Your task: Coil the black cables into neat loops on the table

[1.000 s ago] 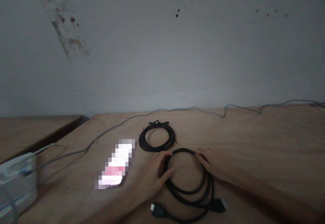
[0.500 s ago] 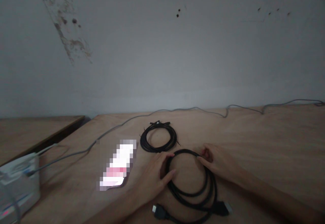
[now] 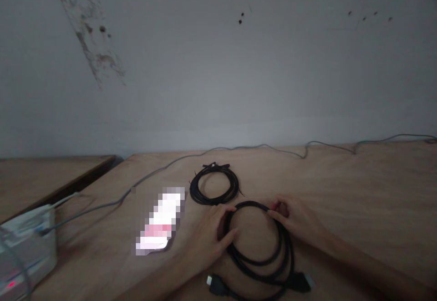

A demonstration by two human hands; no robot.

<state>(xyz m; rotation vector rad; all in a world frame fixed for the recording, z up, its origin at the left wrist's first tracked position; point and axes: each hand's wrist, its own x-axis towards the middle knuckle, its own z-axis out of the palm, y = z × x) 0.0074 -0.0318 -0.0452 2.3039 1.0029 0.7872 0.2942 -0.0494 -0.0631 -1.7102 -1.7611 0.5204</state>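
A thick black HDMI cable (image 3: pixel 258 262) lies in loose loops at the near middle of the table. One plug (image 3: pixel 217 285) with a pale metal tip points left; the wider plug (image 3: pixel 301 282) at the other end points right. My left hand (image 3: pixel 213 235) is curved round the left side of the loops, thumb inside and fingers at the upper left. On the upper right side, the thumb of my right hand (image 3: pixel 292 216) presses against the cable, its other fingers curled. Behind these loops rests a second, thinner black cable (image 3: pixel 195 192), neatly coiled.
A lit phone (image 3: pixel 163 219), its screen blurred out, lies left of my left hand. A white power strip or box (image 3: pixel 37 255) with a red light sits at the near left. From it a grey cord (image 3: pixel 150 174) runs along the back beside the wall (image 3: pixel 218 87).
Both hands keep their places on the cable loops. The whole view has shifted very slightly; nothing else has visibly moved.
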